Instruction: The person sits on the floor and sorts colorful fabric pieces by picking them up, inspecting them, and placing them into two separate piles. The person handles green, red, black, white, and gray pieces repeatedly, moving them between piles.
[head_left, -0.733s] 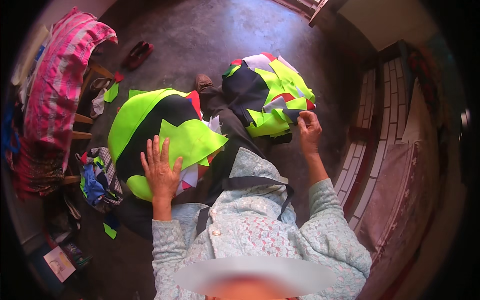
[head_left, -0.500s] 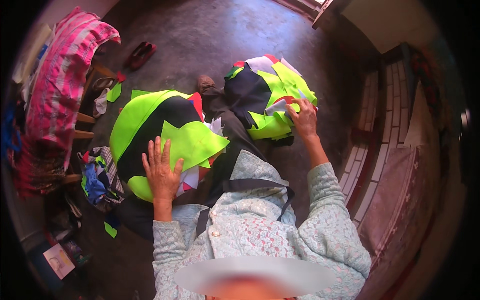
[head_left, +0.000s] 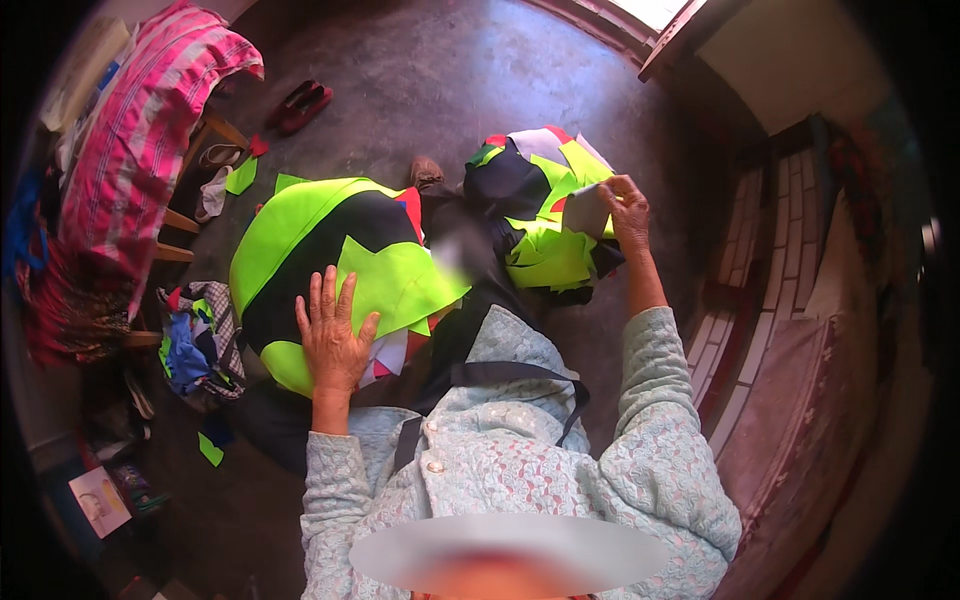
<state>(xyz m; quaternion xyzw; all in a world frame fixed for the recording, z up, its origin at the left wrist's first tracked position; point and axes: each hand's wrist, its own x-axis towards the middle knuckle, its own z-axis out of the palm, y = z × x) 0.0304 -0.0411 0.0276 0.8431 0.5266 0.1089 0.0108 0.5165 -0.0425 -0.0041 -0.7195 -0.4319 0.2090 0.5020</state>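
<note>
The left hand (head_left: 330,340) is laid flat on the near fabric stack (head_left: 320,250), palm down, with its fingers (head_left: 318,295) spread over a neon-yellow piece and the black cloth beneath. This stack lies on the floor (head_left: 420,90) just ahead of the person's lap, and red and white edges show under the yellow at its near side.

The right hand (head_left: 630,215) is raised over the far pile (head_left: 540,215) — a heap of neon-yellow, black, red and pale cut pieces, well apart from the first stack. A grey piece (head_left: 588,210) is pinched between its thumb and fingers; the piece is held above the pile's right side, and whether it touches the pile cannot be told.

At the lower left a flat package (head_left: 98,498) is seen on the floor, rectangular, pale with a pink picture; its print is too small to make out. A pink striped cloth (head_left: 140,130) is draped over a wooden frame at the upper left, and a bundle of blue and checked scraps (head_left: 195,335) is lying beside the near stack. 2 red shoes (head_left: 300,103) are set on the floor beyond, with 1 brown shoe (head_left: 425,172) between the 2 heaps.

The space between the heaps is partly blurred — what lies there cannot be told. The left rim is dark, and the things there are cut off.
</note>
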